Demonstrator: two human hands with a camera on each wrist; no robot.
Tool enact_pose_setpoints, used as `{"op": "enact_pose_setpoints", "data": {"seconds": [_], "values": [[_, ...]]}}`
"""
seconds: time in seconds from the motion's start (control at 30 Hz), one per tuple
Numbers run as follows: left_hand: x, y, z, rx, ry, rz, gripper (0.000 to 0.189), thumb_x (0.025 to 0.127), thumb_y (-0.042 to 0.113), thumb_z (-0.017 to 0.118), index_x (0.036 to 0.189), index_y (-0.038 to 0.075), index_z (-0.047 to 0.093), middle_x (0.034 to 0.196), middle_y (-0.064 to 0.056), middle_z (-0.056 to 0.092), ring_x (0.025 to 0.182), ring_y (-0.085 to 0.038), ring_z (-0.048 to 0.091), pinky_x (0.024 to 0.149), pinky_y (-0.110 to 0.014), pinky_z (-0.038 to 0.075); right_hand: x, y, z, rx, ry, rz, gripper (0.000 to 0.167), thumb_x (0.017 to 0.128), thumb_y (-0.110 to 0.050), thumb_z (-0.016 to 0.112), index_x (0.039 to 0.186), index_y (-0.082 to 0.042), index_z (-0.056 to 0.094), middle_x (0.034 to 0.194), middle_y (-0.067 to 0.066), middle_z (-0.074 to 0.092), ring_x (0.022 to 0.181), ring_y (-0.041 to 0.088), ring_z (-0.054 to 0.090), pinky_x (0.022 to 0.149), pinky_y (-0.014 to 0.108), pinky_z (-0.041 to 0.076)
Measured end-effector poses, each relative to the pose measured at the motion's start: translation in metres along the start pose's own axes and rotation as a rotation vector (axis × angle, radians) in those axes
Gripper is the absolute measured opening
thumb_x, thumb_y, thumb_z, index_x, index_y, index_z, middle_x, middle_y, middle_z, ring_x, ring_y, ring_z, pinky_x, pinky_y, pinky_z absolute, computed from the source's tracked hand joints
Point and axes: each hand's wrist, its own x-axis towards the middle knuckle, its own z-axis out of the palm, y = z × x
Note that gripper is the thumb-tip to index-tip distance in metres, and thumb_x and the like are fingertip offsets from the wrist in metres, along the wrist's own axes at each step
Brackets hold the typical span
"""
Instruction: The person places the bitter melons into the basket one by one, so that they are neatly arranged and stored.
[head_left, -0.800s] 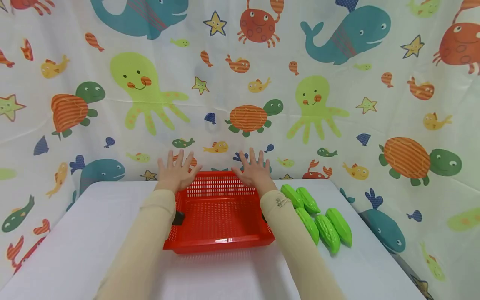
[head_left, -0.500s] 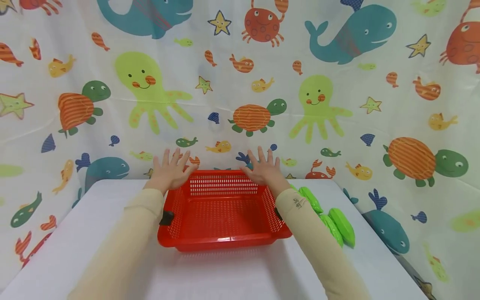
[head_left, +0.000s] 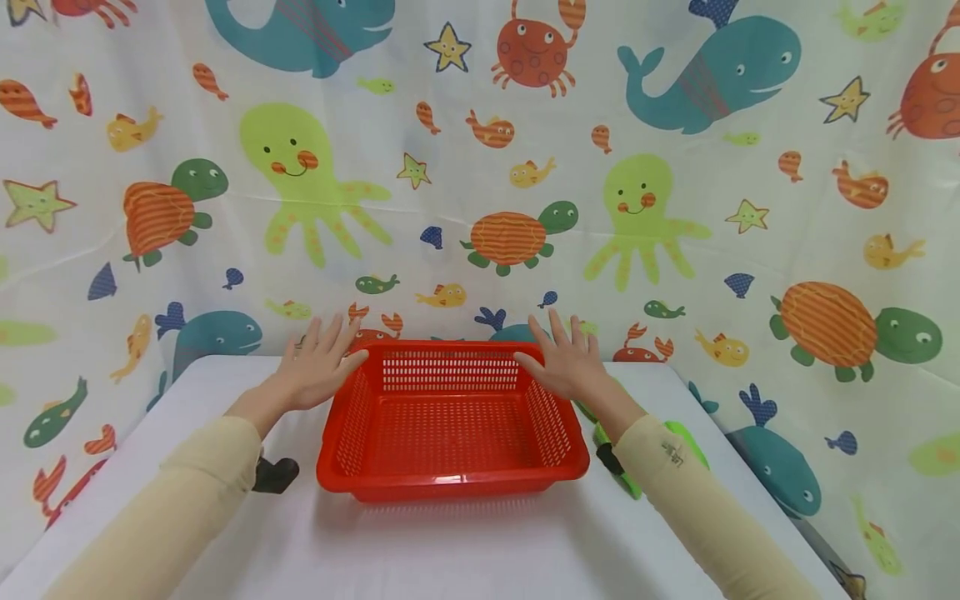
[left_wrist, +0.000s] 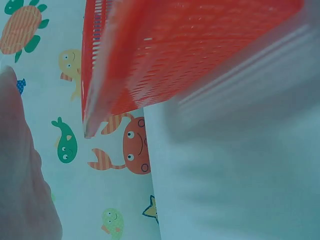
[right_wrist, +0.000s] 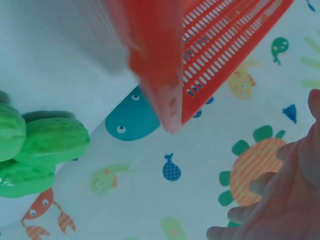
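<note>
Wears cream sleeves, long, with a soft matte finish: left sleeve (head_left: 161,517), right sleeve (head_left: 708,508). Plain cloth throughout, loosely creased, snugger toward each wrist. On left, a raised fold just behind the wrist end. On right, near the wrist end, a small dark marking (head_left: 672,454), like lettering, too small to read. Under left wrist, a black piece (head_left: 276,475), blunt-ended; under right, another black piece (head_left: 607,457), partly hidden. Bare at left grip (head_left: 311,371) and right grip (head_left: 567,367).
</note>
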Motion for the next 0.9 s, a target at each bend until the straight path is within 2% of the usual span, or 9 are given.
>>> {"op": "enact_pose_setpoints", "data": {"seconds": [0.23, 0.37, 0.57, 0.67, 0.77, 0.83, 0.9], "values": [[-0.026, -0.005, 0.006, -0.102, 0.033, 0.050, 0.075, 0.102, 0.052, 0.032, 0.157, 0.009, 0.002, 0.161, -0.023, -0.004, 0.143, -0.049, -0.014, 0.106, -0.071, -0.013, -0.032, 0.016, 0.003, 0.045, 0.030, -0.032, 0.078, 0.097, -0.060, 0.040, 0.158, -0.021, 0.010, 0.163, 0.017, 0.001, 0.145, 0.049, 0.000, 0.110, 0.071, 0.006], [-0.031, -0.003, 0.009, -0.152, 0.059, 0.064, 0.074, 0.102, 0.048, 0.034, 0.157, 0.009, 0.003, 0.161, -0.024, -0.003, 0.143, -0.049, -0.013, 0.106, -0.072, -0.010, -0.047, 0.022, 0.009, 0.058, 0.046, -0.035, 0.078, 0.097, -0.056, 0.045, 0.158, -0.016, 0.015, 0.162, 0.019, 0.005, 0.144, 0.050, 0.002, 0.109, 0.072, 0.009], [-0.037, -0.001, 0.019, -0.202, 0.060, 0.092, 0.074, 0.103, 0.048, 0.035, 0.157, 0.010, 0.004, 0.160, -0.025, -0.002, 0.143, -0.049, -0.014, 0.106, -0.074, -0.007, -0.065, 0.028, 0.022, 0.074, 0.082, -0.053, 0.078, 0.097, -0.055, 0.046, 0.157, -0.015, 0.017, 0.161, 0.021, 0.011, 0.143, 0.052, 0.007, 0.107, 0.073, 0.017], [-0.043, -0.003, 0.023, -0.252, 0.087, 0.129, 0.072, 0.102, 0.041, 0.044, 0.157, 0.008, 0.010, 0.161, -0.024, -0.001, 0.144, -0.049, -0.008, 0.106, -0.075, 0.004, -0.074, 0.029, 0.027, 0.097, 0.083, -0.054, 0.078, 0.097, -0.055, 0.046, 0.157, -0.014, 0.017, 0.161, 0.022, 0.011, 0.142, 0.053, 0.009, 0.106, 0.073, 0.018], [-0.050, -0.007, 0.028, -0.340, 0.108, 0.165, 0.072, 0.099, 0.032, 0.053, 0.156, 0.008, 0.017, 0.161, -0.022, -0.002, 0.144, -0.049, -0.001, 0.102, -0.075, 0.022, -0.082, 0.031, 0.032, 0.123, 0.074, -0.043, 0.078, 0.097, -0.054, 0.046, 0.157, -0.013, 0.018, 0.161, 0.021, 0.010, 0.142, 0.053, 0.009, 0.107, 0.073, 0.017], [-0.055, -0.011, 0.032, -0.401, 0.117, 0.169, 0.070, 0.098, 0.030, 0.057, 0.155, 0.009, 0.022, 0.162, -0.021, -0.001, 0.144, -0.049, 0.004, 0.097, -0.074, 0.031, -0.087, 0.032, 0.034, 0.133, 0.076, -0.038, 0.078, 0.097, -0.054, 0.046, 0.157, -0.013, 0.018, 0.161, 0.021, 0.010, 0.142, 0.053, 0.009, 0.107, 0.073, 0.017], [-0.059, -0.014, 0.035, -0.452, 0.119, 0.152, 0.068, 0.098, 0.030, 0.057, 0.154, 0.009, 0.026, 0.162, -0.021, 0.002, 0.143, -0.049, 0.009, 0.094, -0.073, 0.035, -0.091, 0.034, 0.036, 0.146, 0.077, -0.034, 0.078, 0.097, -0.054, 0.046, 0.157, -0.013, 0.018, 0.161, 0.021, 0.010, 0.142, 0.053, 0.008, 0.107, 0.073, 0.017]]}}
